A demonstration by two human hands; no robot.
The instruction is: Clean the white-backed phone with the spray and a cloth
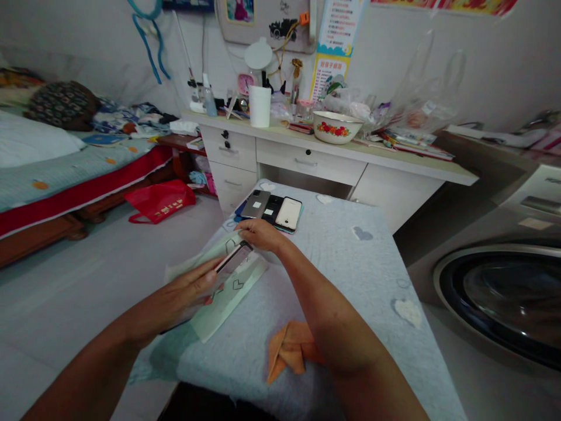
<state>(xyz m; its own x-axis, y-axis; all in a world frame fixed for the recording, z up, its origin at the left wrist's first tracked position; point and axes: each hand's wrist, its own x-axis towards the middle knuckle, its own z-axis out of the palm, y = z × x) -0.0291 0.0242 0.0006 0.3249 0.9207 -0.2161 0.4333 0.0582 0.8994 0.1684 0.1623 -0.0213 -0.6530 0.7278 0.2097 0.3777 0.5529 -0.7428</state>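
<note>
My left hand (193, 286) is wrapped round a phone (234, 257), which is tilted above the cloth-covered table. Near the phone's upper end, my right hand (258, 233) pinches the edge of a pale green sheet (239, 286) with dark line marks. The sheet lies under and beside the phone, partly covered by my left hand. Beyond my hands, several phones lie together, among them a grey one (255, 204) and a white-faced one (289, 213). A folded orange cloth (291, 349) rests on the table near my right forearm.
A white desk (302, 153) stands against the wall, bearing a flowered bowl (336, 127), a white cup (260, 106) and plastic bags. To the right is a washing machine (504, 280). At the left, a red bag (162, 200) lies on the floor beside a bed (65, 169).
</note>
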